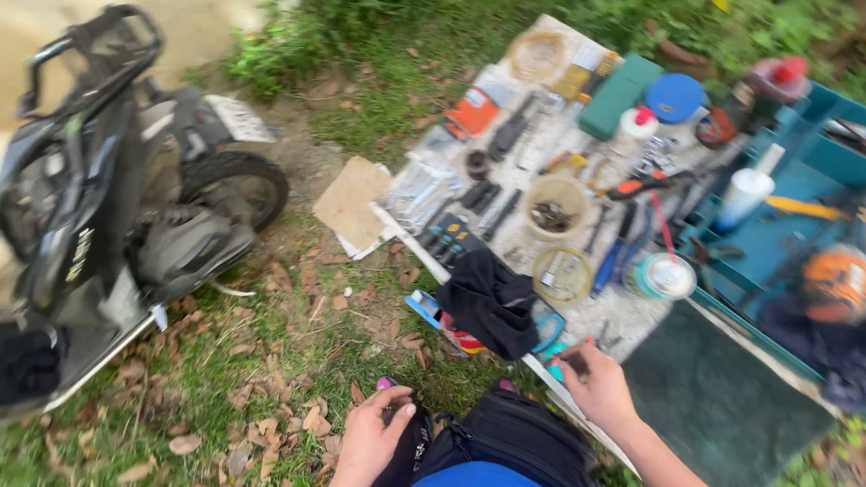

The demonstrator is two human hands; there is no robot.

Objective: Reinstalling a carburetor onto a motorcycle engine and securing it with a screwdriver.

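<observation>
My left hand [372, 439] rests low in the view on my dark trouser leg beside a black waist bag [519, 437], fingers curled with nothing clearly in them. My right hand [597, 386] is at the near edge of a white sheet [613, 316] spread on the ground. Its fingers are pinched around a small dark object that is too blurred to name. A black cloth [490, 302] lies just beyond my right hand.
A black motor scooter [117, 189] stands on the left on grass and dry leaves. The sheet holds several tools, round tubs [557, 206], a blue lid [675, 96] and a green box [619, 94]. A teal toolbox [794, 207] sits on the right, a cardboard piece [352, 203] beside the sheet.
</observation>
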